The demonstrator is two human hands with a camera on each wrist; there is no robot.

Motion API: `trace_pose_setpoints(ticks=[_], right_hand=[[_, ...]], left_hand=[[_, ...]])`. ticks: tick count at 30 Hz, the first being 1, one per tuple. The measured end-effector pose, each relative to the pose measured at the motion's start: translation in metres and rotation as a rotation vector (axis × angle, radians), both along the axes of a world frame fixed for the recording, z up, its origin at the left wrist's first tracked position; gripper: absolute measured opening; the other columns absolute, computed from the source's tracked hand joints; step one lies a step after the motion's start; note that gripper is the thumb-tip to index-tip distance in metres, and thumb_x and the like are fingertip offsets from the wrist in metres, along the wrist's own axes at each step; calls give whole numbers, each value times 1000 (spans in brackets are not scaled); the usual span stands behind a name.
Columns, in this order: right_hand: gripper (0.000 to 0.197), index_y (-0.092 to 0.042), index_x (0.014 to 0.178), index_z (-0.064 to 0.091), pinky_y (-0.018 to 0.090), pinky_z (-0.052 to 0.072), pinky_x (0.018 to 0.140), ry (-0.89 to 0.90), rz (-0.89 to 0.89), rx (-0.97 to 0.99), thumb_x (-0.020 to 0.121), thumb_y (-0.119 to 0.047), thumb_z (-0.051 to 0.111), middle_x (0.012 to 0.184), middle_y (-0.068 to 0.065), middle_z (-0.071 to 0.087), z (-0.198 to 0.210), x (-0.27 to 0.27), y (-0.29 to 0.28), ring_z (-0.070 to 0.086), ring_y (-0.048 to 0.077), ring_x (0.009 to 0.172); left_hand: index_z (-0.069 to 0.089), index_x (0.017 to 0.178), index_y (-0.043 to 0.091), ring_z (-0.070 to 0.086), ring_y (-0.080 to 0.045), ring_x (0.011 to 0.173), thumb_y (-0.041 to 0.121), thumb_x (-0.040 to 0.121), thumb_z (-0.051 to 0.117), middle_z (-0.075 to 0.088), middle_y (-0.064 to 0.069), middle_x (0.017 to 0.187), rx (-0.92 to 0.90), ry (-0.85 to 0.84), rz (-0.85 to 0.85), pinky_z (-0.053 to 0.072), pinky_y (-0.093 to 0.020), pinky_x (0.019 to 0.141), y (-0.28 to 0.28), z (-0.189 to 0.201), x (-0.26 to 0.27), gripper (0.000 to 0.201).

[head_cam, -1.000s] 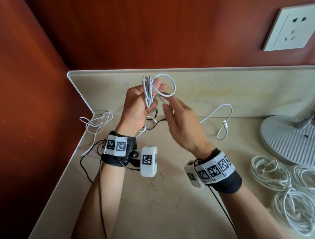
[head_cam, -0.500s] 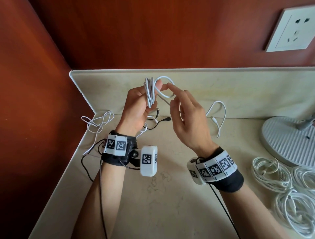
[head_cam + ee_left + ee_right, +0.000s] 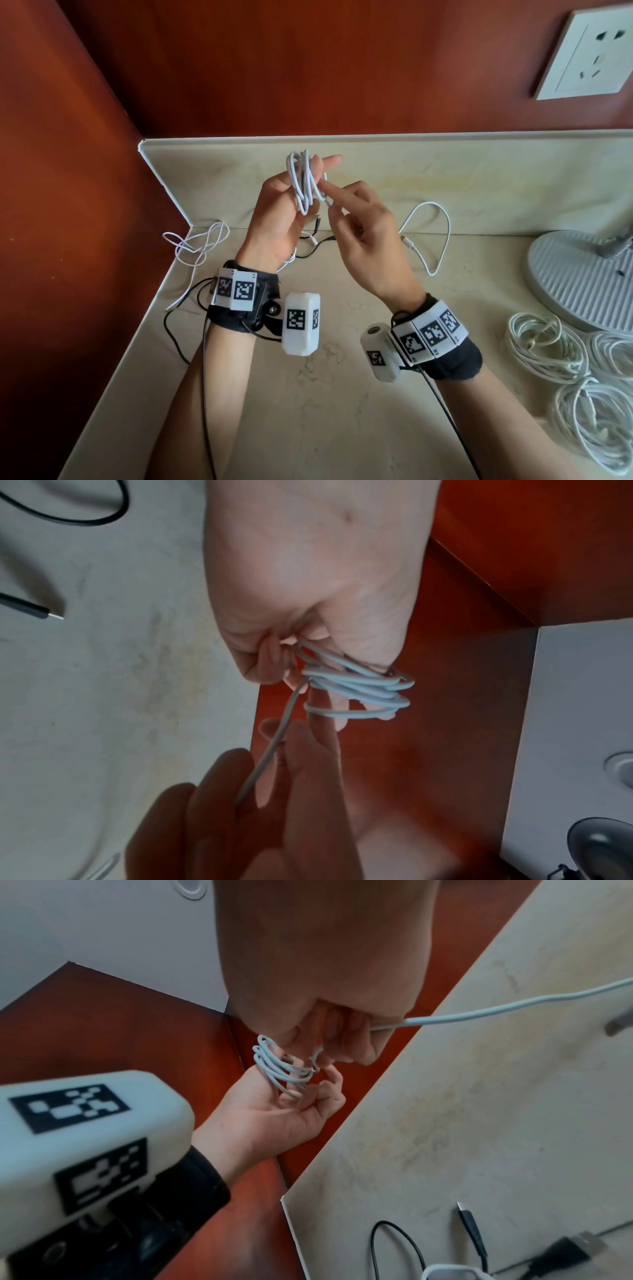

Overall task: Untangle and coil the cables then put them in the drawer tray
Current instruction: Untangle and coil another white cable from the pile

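Observation:
A white cable [image 3: 305,181] is wound in several turns round the fingers of my left hand [image 3: 284,212], held up in front of the backsplash. My right hand [image 3: 337,202] pinches the strand that leaves the coil, close beside it. The free tail [image 3: 442,233] loops down to the counter on the right and ends in a plug [image 3: 409,241]. The left wrist view shows the coil [image 3: 356,691] round the fingers and the strand running into my right hand [image 3: 274,804]. In the right wrist view the tail [image 3: 514,1005] comes out of my right hand [image 3: 342,1031]. No drawer tray is in view.
Several coiled white cables [image 3: 548,349] lie at the front right beside a round ribbed lamp base [image 3: 582,277]. A loose white cable [image 3: 198,243] sits in the left corner, and a black cable [image 3: 315,240] lies under my hands. A wall socket [image 3: 589,51] is at the upper right.
The wide loop that stood out from the coil has been drawn tight onto my left fingers. My right hand slid along the strand, and the tail's plug moved left towards my hands.

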State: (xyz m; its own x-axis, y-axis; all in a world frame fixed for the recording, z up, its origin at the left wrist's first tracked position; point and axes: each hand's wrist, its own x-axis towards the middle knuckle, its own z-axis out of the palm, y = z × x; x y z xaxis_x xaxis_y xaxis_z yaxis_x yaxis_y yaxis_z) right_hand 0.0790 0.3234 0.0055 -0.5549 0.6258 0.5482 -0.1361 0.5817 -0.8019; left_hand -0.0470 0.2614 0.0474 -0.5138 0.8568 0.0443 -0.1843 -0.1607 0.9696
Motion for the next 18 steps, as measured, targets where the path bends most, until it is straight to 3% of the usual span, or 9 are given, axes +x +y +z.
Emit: trace_pose_setpoints(ticks=[2, 4, 8, 10, 12, 13, 16, 17, 18], right_hand=[[40, -15, 142, 63, 18, 33, 56, -18, 43, -39, 106, -3, 50, 95, -8, 49, -2, -1, 0, 36, 10, 52], [40, -17, 145, 61, 16, 30, 54, -33, 98, -90, 108, -6, 49, 92, -9, 46, -4, -2, 0, 32, 9, 50], [40, -29, 141, 60, 13, 31, 57, -87, 146, -15, 108, -8, 49, 96, -8, 56, -5, 0, 0, 38, 8, 50], [42, -29, 144, 55, 11, 32, 61, -122, 130, 69, 108, -7, 50, 100, -10, 61, -6, 1, -3, 47, 7, 53], [48, -19, 155, 42, 12, 33, 59, -135, 111, 77, 108, -9, 49, 93, -8, 60, -7, -1, -7, 51, 11, 53], [51, -18, 157, 37, 15, 35, 58, -137, 114, 73, 108, -10, 49, 91, -8, 60, -9, -2, -10, 52, 12, 53], [49, -15, 153, 29, 32, 43, 58, -198, 124, 87, 108, -12, 48, 87, -21, 58, -13, -3, -17, 51, 9, 56], [44, -13, 148, 32, 35, 43, 59, -225, 126, 92, 107, -13, 48, 82, -23, 57, -14, -2, -17, 50, 8, 56], [37, -11, 141, 38, 35, 41, 59, -253, 126, 101, 107, -14, 50, 76, -23, 55, -15, -1, -16, 49, 8, 55]], left_hand=[[79, 104, 26, 63, -1, 94, 46, 94, 62, 74, 15, 92, -7, -14, 9, 45, -26, 92, 2, -2, -1, 28], [77, 110, 27, 62, -1, 99, 52, 87, 58, 75, 17, 101, -20, -27, 18, 46, -24, 88, 4, -4, -1, 39], [81, 101, 29, 57, -1, 83, 54, 90, 57, 64, 11, 86, -37, -149, 64, 47, -20, 71, 10, -7, 1, 37], [78, 106, 27, 56, 0, 92, 49, 100, 52, 61, 8, 98, -49, -236, 76, 51, -19, 65, 13, -7, 1, 34], [79, 108, 27, 57, 1, 100, 52, 94, 59, 63, 7, 117, -56, -250, 89, 50, -22, 73, 16, -8, 1, 35], [81, 108, 28, 58, -1, 96, 55, 86, 65, 65, 8, 117, -50, -238, 97, 46, -23, 75, 18, -10, 0, 38], [81, 111, 31, 44, -7, 65, 55, 78, 80, 48, 6, 75, -30, -183, 183, 27, -28, 59, 17, -15, -6, 41], [81, 112, 30, 42, -7, 64, 51, 82, 78, 51, 2, 73, -42, -154, 243, 25, -28, 59, 16, -16, -11, 36], [81, 111, 29, 44, -4, 68, 45, 87, 76, 65, 5, 79, -62, -124, 312, 27, -26, 61, 15, -17, -16, 29]])
